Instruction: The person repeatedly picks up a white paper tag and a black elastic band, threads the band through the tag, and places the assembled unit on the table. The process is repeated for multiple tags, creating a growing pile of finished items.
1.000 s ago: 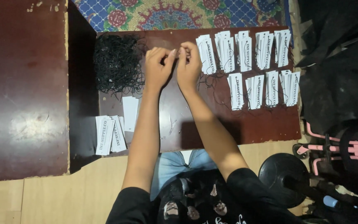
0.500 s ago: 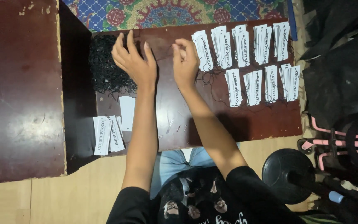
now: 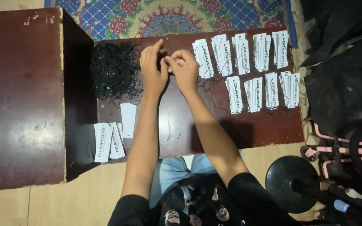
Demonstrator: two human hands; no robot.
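My left hand (image 3: pixel 151 71) and my right hand (image 3: pixel 186 71) meet fingertip to fingertip over the far middle of a low dark wooden table (image 3: pixel 248 125). Their fingers pinch a small white paper tag and a thin black string between them, mostly hidden by the fingers. A loose heap of black strings (image 3: pixel 115 72) lies just left of my left hand. Stacks of white tags with strings (image 3: pixel 248 62) lie in two rows to the right of my right hand. More white tags (image 3: pixel 107 141) lie at the table's near left corner.
A taller dark red-brown cabinet top (image 3: pixel 19 96) stands at the left. A patterned rug (image 3: pixel 168 16) lies beyond the table. Dark bags (image 3: pixel 344 83), a pink-framed object (image 3: pixel 357 150) and a round black base (image 3: pixel 292 182) crowd the right side.
My left hand reached left onto the heap of black strings half a second ago. It has since come back to meet my right hand, which stayed near the table's middle.
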